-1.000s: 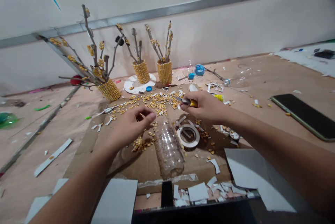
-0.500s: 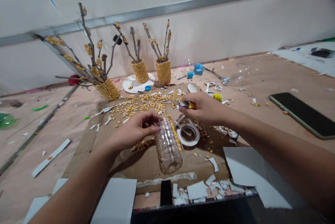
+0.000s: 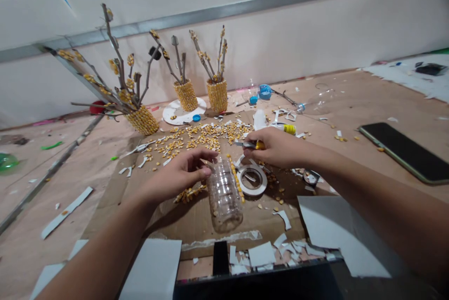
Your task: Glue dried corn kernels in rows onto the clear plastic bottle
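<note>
A clear plastic bottle [image 3: 225, 194] with its top cut off lies on the cardboard, its base towards me. One row of yellow corn kernels [image 3: 236, 179] runs down its right side. My left hand [image 3: 187, 169] is curled at the bottle's far end, thumb and fingertips on its edge. In my right hand [image 3: 271, 146] is a utility knife [image 3: 260, 145] with a yellow part, its blade pointing left above loose kernels [image 3: 206, 137]. Between bottle and right forearm lies a roll of white double-sided tape [image 3: 262, 186].
Behind stand kernel-covered pots with twigs, one [image 3: 142, 120] tilted, another on a white disc [image 3: 168, 115]. A phone [image 3: 403, 150] lies right, a glue bottle [image 3: 288, 128] beyond my right hand. White scraps [image 3: 263, 254] and card sheets [image 3: 154, 267] lie in front.
My right hand with the knife has shifted slightly down, showing more of the white piece behind it. The bottle has rolled a little, bringing its kernel row nearer the right edge.
</note>
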Tool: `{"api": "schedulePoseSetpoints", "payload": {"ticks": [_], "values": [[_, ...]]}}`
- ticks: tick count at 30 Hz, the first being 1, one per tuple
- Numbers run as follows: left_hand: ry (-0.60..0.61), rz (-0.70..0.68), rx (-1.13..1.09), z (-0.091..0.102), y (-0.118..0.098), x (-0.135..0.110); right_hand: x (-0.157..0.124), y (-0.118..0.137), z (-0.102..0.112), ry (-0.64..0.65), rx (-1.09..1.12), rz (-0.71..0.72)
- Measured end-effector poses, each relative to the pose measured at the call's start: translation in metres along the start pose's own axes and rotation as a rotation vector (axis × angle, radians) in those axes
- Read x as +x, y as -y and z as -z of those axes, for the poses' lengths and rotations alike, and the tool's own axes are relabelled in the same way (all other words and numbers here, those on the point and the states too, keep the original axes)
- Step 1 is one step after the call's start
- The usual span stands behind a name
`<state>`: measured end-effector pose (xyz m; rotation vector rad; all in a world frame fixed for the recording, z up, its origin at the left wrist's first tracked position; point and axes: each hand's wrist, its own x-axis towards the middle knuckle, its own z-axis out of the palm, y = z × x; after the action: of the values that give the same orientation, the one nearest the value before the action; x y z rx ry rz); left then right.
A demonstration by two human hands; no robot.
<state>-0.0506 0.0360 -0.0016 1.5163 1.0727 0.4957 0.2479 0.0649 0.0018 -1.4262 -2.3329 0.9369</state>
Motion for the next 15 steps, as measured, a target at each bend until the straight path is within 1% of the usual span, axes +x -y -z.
{"api": "schedulePoseSetpoints", "payload": {"ticks": [4, 7, 10, 15], "values": [[0.03, -0.02, -0.026, -0.005, 0.002, 0.003, 0.0, -0.002, 0.0, 0.012, -0.036, -0.034], [0.035, -0.01, -0.067, -0.006, 0.004, 0.004, -0.003, -0.003, 0.001, 0.099, -0.048, -0.096], [0.037, 0.013, -0.032, -0.004, 0.003, 0.003, -0.007, 0.001, 0.001, 0.206, -0.052, -0.155], [0.036, 0.04, -0.021, -0.002, 0.002, 0.002, -0.011, 0.013, 0.002, 0.24, -0.096, -0.168]]}}
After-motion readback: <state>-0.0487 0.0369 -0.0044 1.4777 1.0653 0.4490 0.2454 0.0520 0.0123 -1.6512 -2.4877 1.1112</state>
